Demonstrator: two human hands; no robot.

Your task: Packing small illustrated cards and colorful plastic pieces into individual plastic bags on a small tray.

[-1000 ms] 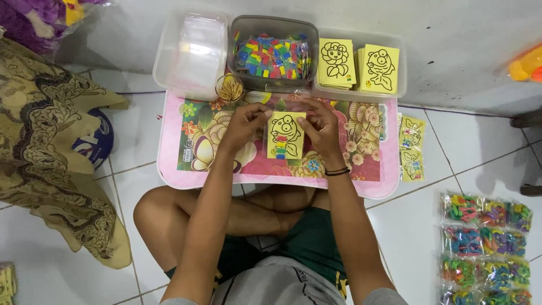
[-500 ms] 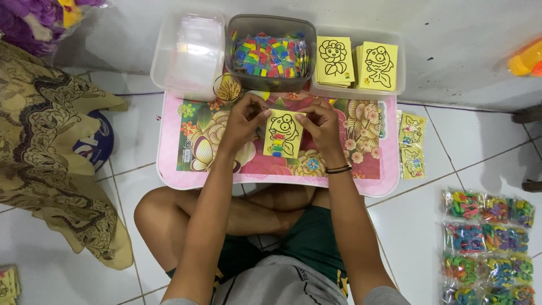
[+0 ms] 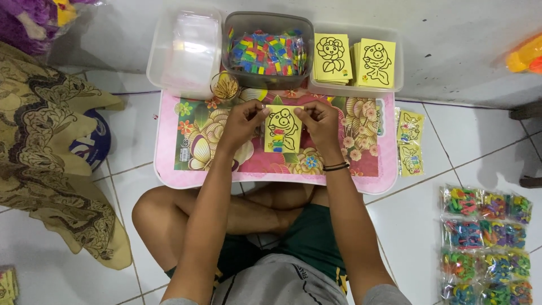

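Yellow card with a cartoon drawing lies on the pink floral tray table, in front of 3 bins. The left hand and right hand pinch its top corners; an uneven pull could bend it. Compared with 0.5 s ago, it looks squarer and more centred.

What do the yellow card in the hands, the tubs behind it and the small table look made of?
Yellow card: likely thin paper or card, matte, flat with printed black outline. Tubs: translucent plastic, glossy, contents showing through. Table: probably plastic, smooth pink rim with a shiny flower print.
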